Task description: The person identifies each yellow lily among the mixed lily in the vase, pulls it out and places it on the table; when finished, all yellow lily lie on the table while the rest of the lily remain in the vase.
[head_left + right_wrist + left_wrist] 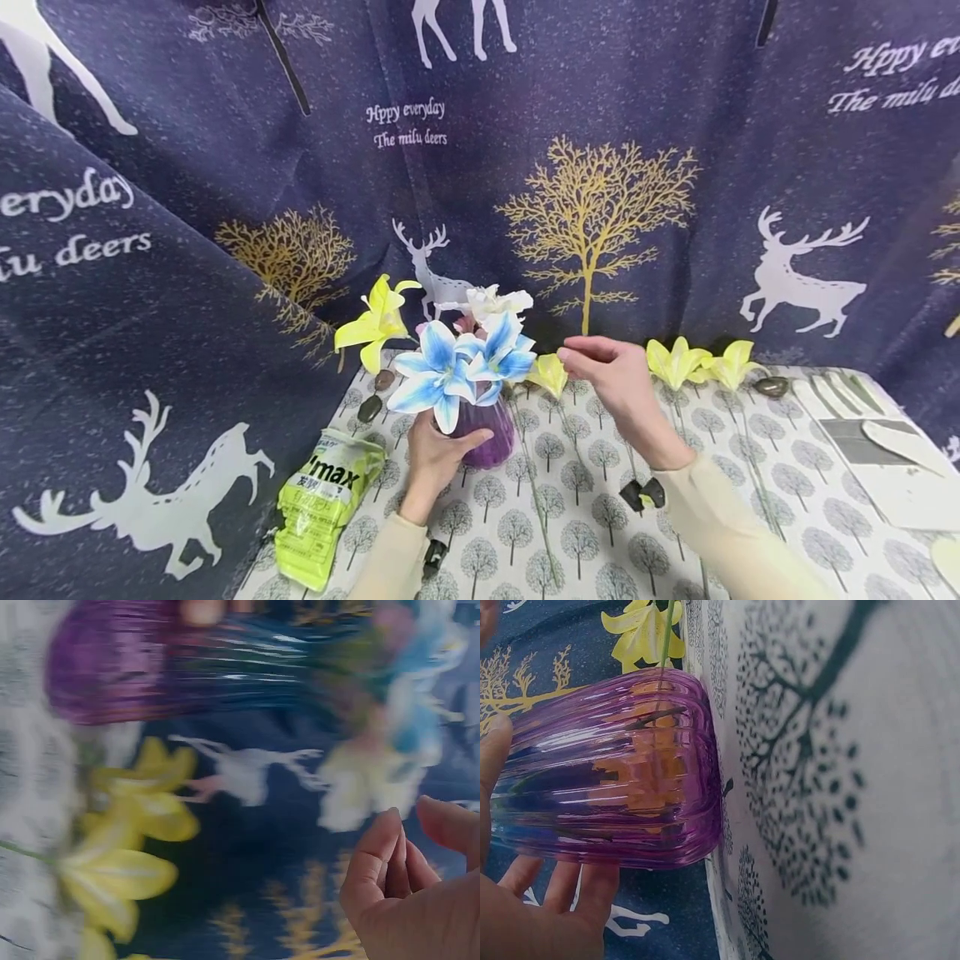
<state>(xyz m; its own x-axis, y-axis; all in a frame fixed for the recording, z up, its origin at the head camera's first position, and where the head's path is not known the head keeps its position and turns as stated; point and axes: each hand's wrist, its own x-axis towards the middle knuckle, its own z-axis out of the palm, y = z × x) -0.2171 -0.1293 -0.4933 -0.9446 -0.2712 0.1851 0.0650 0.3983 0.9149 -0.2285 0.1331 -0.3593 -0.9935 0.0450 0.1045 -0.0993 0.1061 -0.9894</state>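
Observation:
A ribbed purple glass vase point(491, 440) stands on the table. My left hand point(435, 458) grips its side, thumb in front and fingers round the far side, as the left wrist view also shows on the vase point(622, 765). Out of the vase rise blue-and-white lilies point(437, 375), a white flower point(501, 302) and a yellow lily point(375, 325) leaning left. My right hand point(618, 383) hovers to the right of the bouquet, fingers bent. In the right wrist view, a small gap shows between thumb and fingertips of that hand point(409, 881), with nothing held.
Yellow lilies point(678, 362) with long green stems lie along the table's back edge, one point(551, 375) just right of the vase. At left lies a green-yellow bag point(326, 508). Dark stones point(370, 408) sit behind it. White-and-grey gloves point(877, 446) lie at right; a printed cloth point(600, 75) hangs behind.

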